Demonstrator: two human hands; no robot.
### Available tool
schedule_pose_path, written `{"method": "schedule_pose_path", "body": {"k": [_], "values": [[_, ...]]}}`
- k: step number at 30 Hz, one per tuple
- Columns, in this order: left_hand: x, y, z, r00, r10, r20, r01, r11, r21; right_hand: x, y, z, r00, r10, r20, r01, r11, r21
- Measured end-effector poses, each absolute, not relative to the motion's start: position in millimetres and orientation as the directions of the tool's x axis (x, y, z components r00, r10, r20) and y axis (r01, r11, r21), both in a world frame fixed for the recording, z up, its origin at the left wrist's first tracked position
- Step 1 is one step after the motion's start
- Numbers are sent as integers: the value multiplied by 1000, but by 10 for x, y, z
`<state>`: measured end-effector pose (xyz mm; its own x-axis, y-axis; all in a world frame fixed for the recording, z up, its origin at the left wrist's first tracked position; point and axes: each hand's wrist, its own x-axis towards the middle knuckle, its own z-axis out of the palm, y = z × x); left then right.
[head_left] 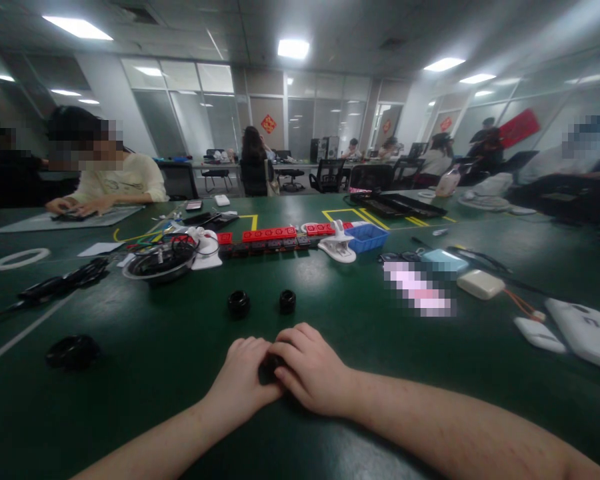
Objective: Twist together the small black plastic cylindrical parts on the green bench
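Note:
My left hand (247, 373) and my right hand (310, 370) meet at the near middle of the green table (180, 333). Both are closed around a small black object (269, 369), mostly covered by my fingers, so its kind does not show. Just beyond them stand two short, round black pieces, one to the left (239, 303) and one to the right (287, 301), each with a hollow top. Farther left lies a larger black coil-like bundle (73, 351).
Across the middle stand a metal bowl of cables (157, 267), a row of red and black blocks (270, 240), a white clip-like stand (339, 243) and a blue basket (367, 237). A white power bank (480, 285) and cables lie right. A person (115, 177) works at the left.

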<state>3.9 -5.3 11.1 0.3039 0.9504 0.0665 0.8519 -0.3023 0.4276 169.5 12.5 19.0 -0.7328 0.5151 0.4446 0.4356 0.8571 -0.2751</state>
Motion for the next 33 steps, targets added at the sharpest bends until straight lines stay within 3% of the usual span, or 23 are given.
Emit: {"method": "schedule_pose_path", "body": {"k": [14,22,33], "values": [[43,-63,125,315,943,105,833,-328,446,1688,117,218,-734,528,427,459,849,-260],[23,-63,112,317,943,101,826,-327,459,1699,92,240,-717,522,462,417,852,-316],[34,-43,120,311,949,41,835,-294,464,1664,29,240,-800,385,460,353,922,-158]]}}
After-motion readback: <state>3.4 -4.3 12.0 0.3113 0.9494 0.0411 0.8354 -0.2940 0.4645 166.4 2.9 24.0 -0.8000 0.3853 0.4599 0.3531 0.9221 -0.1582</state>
